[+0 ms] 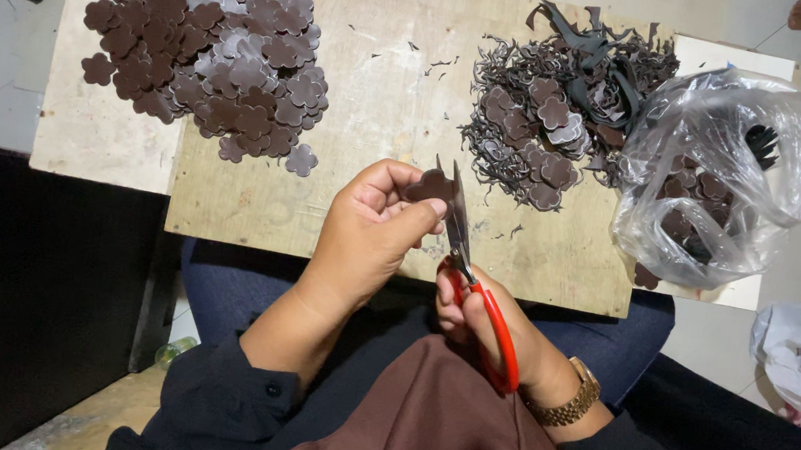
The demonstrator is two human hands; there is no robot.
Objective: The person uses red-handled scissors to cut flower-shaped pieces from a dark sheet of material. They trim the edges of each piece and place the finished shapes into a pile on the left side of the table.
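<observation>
Brown flower piece [429, 187]: pinched in left hand [371, 227], above near tabletop [383, 106] edge. Scissors [462, 246]: gripped in right hand [484, 326], blades pointing far, touching the piece's right side.

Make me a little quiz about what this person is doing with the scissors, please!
1. True or false: the right hand holds red-handled scissors.
2. What does the left hand pinch against the blades?
A. a brown flower shape
B. a plastic bag
C. a watch
3. Where does the flower pile lie on the board: left or right as the head camera sees it?

Key
1. True.
2. A: a brown flower shape.
3. Left; the scraps and the bag lie to the right.
</observation>
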